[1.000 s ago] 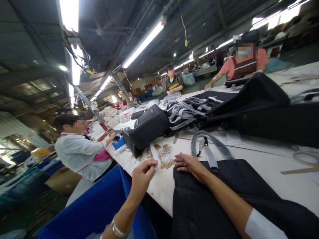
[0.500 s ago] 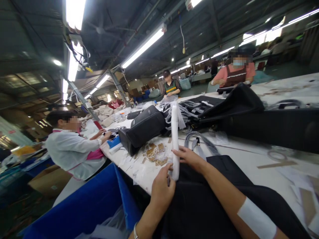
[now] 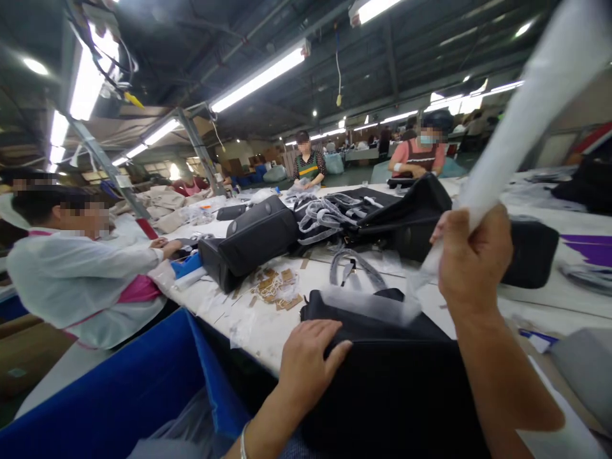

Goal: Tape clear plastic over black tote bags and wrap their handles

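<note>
A black bag (image 3: 382, 389) lies in front of me at the table's near edge. My left hand (image 3: 310, 357) rests at its upper left edge, fingers apart, holding nothing. Raised at the right, my right hand (image 3: 473, 255) is closed around a translucent white plastic roll (image 3: 521, 108) that slants up to the top right corner. From below that hand a strip of thin plastic (image 3: 368, 306) trails left over the bag's top. A plastic-wrapped handle (image 3: 361, 264) stands up just behind the bag.
Other black bags (image 3: 261, 239) and wrapped straps (image 3: 325, 213) lie farther back. Tags with strings (image 3: 277, 287) are on the white table (image 3: 268, 331). A blue bin (image 3: 196, 357) stands at the lower left. One person (image 3: 86, 280) works at left, two across the table.
My right hand has lifted the plastic roll up and to the right, with a strip trailing from it. My left hand has let go of the roll and opened. The view has turned right.
</note>
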Motion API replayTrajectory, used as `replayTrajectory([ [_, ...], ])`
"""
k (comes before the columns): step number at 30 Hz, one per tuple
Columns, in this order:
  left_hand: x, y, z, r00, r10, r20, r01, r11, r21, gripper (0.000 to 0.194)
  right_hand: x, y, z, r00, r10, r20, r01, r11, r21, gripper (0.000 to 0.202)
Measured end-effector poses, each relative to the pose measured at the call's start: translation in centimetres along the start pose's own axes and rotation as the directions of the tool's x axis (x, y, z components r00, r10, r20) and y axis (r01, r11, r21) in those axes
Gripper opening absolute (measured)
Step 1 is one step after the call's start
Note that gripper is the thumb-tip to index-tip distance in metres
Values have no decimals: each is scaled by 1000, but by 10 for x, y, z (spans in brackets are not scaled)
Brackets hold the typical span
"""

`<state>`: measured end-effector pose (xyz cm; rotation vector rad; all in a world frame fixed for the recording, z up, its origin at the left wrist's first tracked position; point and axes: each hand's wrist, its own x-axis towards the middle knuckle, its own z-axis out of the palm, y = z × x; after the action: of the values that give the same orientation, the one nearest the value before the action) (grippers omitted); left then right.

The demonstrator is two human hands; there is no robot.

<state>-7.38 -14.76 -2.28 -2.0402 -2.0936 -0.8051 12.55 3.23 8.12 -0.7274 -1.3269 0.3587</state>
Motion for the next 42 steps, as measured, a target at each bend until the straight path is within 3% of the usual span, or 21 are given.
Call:
replayTrajectory([
  [2,-1,5,4,997,43,66,-44,999,18,32,5,-1,-22,974,-177,144,216,920,-327,49],
  [3,-3,5,5,996,61,68,-62,998,14,32,6,3,-31,934,-224,279,329,846,-420,47],
  [5,-8,0,7,990,136,26,-136,990,-23,33,4,15,-44,775,-196,600,520,738,-430,44],
  [7,-14,-5,7,977,208,-49,-211,976,-56,32,-4,31,-53,580,-108,808,591,738,-326,41],
  [8,-16,-7,8,971,225,-76,-231,970,-71,31,-9,39,-55,480,-63,875,575,776,-260,40],
  [10,-18,-9,8,968,233,-91,-243,964,-113,28,-19,50,-57,251,52,967,420,894,-157,40],
  [12,-16,-9,8,975,215,-56,-222,959,-175,27,-28,58,-54,-40,163,986,157,975,-155,40],
  [14,-12,-9,7,985,170,4,-164,958,-235,26,-35,64,-49,-299,217,929,-72,966,-249,42],
  [15,-9,-10,7,989,140,34,-127,957,-261,26,-38,68,-45,-382,235,894,-142,941,-308,43],
  [16,-7,-12,6,991,114,67,-90,953,-289,28,-42,73,-41,-434,258,863,-184,912,-366,44],
  [18,-3,-19,4,983,89,158,-24,928,-373,37,-47,84,-32,-483,317,816,-220,859,-463,47],
  [20,-1,-30,3,955,95,282,53,878,-475,48,-49,95,-27,-465,362,808,-224,835,-503,49],
  [21,-1,-35,3,936,94,340,102,851,-514,51,-48,99,-27,-420,386,822,-227,832,-507,50],
  [24,-6,-49,8,908,4,418,238,817,-525,51,-37,103,-43,-193,490,850,-291,799,-527,59],
  [26,-11,-54,15,914,-103,393,298,826,-478,46,-29,96,-69,-66,571,818,-350,755,-555,66],
  [28,-17,-54,24,924,-207,321,340,829,-443,41,-26,84,-99,22,611,791,-375,739,-560,65],
  [32,-32,-46,37,931,-345,118,361,824,-438,52,-42,64,-144,138,569,811,-283,807,-518,47],
  [35,-47,-41,38,907,-420,26,400,841,-364,62,-61,62,-154,218,571,791,-227,818,-528,45],
  [42,-84,-41,34,825,-557,91,542,736,-406,66,-98,66,-155,509,575,640,-174,797,-578,53],
])
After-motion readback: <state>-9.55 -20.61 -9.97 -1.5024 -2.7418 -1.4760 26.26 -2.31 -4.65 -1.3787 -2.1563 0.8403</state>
